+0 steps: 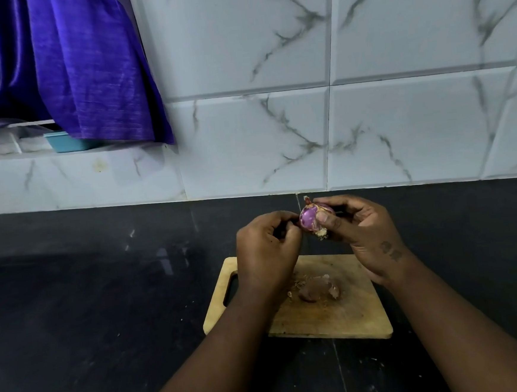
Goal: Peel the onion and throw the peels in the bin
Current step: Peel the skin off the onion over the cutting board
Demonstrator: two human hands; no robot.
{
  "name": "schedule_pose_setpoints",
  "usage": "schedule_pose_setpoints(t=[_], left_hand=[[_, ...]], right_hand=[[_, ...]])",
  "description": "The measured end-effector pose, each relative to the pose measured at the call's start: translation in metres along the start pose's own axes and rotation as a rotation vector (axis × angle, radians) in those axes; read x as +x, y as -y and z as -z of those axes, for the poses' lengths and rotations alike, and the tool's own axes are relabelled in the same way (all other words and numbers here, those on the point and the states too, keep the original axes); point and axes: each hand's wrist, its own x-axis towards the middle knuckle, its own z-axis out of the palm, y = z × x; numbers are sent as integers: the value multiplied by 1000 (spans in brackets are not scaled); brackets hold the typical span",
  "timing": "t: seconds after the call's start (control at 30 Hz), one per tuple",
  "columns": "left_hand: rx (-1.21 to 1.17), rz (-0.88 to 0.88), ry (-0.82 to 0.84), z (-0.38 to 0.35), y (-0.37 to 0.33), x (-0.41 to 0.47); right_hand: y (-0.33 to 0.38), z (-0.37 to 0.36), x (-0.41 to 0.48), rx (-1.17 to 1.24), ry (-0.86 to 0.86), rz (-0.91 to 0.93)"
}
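Note:
A small purple onion (310, 218) is held above the black counter, its root end pointing down and part of its shiny purple flesh bared. My right hand (362, 234) grips it, thumb pressed on its front. My left hand (267, 250) is just to the onion's left, fingers curled and pinching at a strip of skin on the onion's edge. Below the hands, loose brownish peels (315, 288) lie on a wooden cutting board (338, 316). No bin is in view.
The black counter (104, 300) runs to a white marbled tile wall (369, 125). At the upper left a purple curtain (71, 71) hangs over a ledge holding a teal container (64, 141).

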Motion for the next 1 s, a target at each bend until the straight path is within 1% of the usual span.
schedule_pose_setpoints(t=[0.1,0.27,0.33,0.4,0.53,0.63,0.83,0.93,1.0], left_hand=[[-188,109,11,-1,-1,-1],[-357,164,97,0,-3,1],[-440,188,106,-2,-2,1],[-468,204,102,-2,-2,1],[-403,195,71,-2,-1,1],[-307,183,35,-2,1,0],[-57,102,1,-2,-1,-1],[6,136,8,-3,2,1],[10,188,67,-3,5,2]], right_hand=[[-3,2,0,-55,3,-5],[-2,5,1,-74,3,1],[-3,5,1,-73,0,7],[-4,5,1,-68,-8,10],[-5,5,1,-109,0,28],[-6,4,1,-134,10,44],[-9,4,0,-161,15,65],[-6,3,1,-127,38,52],[-3,3,1,-61,36,28]])
